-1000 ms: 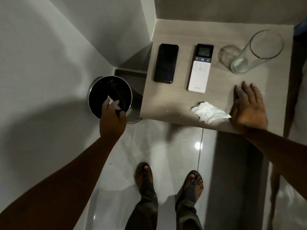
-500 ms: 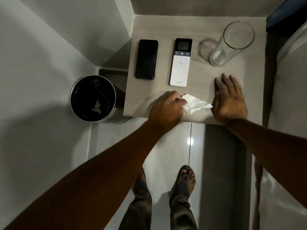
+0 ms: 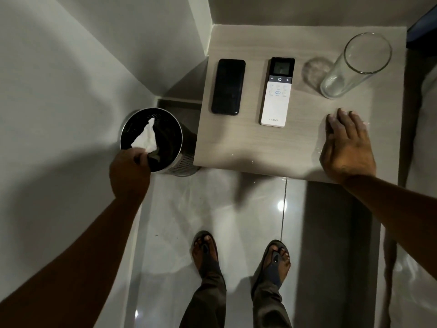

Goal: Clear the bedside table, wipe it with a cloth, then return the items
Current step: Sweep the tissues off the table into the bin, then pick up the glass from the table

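The wooden bedside table [image 3: 248,150] carries a black phone [image 3: 228,86], a white remote with a dark screen [image 3: 276,91] and an empty clear glass [image 3: 354,65] at the back right. My right hand [image 3: 346,145] lies flat, fingers spread, on the table's front right part. My left hand [image 3: 130,174] hovers at the near rim of a round metal bin [image 3: 179,162] on the floor left of the table. It pinches a crumpled white tissue [image 3: 146,136] that hangs over the bin's dark opening.
White walls close in on the left and behind the bin. A bed edge [image 3: 425,114] runs along the right of the table. My feet in sandals [image 3: 238,259] stand on glossy floor tiles in front.
My left hand took the tissue from the table's front edge and carried it left over the bin. The right hand stayed flat on the table.
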`<state>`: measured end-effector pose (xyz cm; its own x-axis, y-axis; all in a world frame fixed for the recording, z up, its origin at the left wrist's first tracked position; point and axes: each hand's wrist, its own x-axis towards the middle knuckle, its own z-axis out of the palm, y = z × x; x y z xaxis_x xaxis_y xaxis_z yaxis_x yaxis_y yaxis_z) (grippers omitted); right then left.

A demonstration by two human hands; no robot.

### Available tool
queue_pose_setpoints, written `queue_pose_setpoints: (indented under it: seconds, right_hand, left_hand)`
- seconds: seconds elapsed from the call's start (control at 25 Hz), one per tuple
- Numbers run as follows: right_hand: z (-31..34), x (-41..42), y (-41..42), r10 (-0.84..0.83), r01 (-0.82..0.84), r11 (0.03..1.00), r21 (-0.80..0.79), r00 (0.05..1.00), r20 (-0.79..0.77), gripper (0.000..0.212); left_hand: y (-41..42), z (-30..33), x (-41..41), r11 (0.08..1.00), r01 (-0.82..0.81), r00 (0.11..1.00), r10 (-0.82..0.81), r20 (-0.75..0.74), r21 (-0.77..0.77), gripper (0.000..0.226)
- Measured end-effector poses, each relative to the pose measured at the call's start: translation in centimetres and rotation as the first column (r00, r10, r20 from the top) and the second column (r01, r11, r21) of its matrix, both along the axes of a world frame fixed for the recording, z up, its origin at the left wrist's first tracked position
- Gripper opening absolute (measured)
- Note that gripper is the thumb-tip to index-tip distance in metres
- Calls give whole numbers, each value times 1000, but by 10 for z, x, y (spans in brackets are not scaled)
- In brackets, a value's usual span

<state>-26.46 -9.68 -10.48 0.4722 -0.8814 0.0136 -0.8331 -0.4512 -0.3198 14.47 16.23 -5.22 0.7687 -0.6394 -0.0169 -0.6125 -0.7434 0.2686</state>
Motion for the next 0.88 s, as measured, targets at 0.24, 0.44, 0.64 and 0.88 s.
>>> queue_pose_setpoints:
  seconds: [0.24,0.44,0.64,0.88]
  right_hand:
    - [1,0,1,4,-4,1000,-12,1000,-1,53]
    - [2,1,3,-7,7,1000,-27,1000,-8,49]
    - [-2,-1,1,-22,22,1000,-5,999,-23,51]
    - [0,0,0,-21,21,1000,4,1000,-20,54]
  left_hand:
    - [-22,-23,-13,998,26,952,-9,-306,50,28]
    - [-61,-12,-95,920,367,924,-378,-64,-134,52]
    - [-122,-5,-175,641,760,632,-768,-104,-109,53]
    - [-141,-17,-182,691,720,693,-713,-108,58,48]
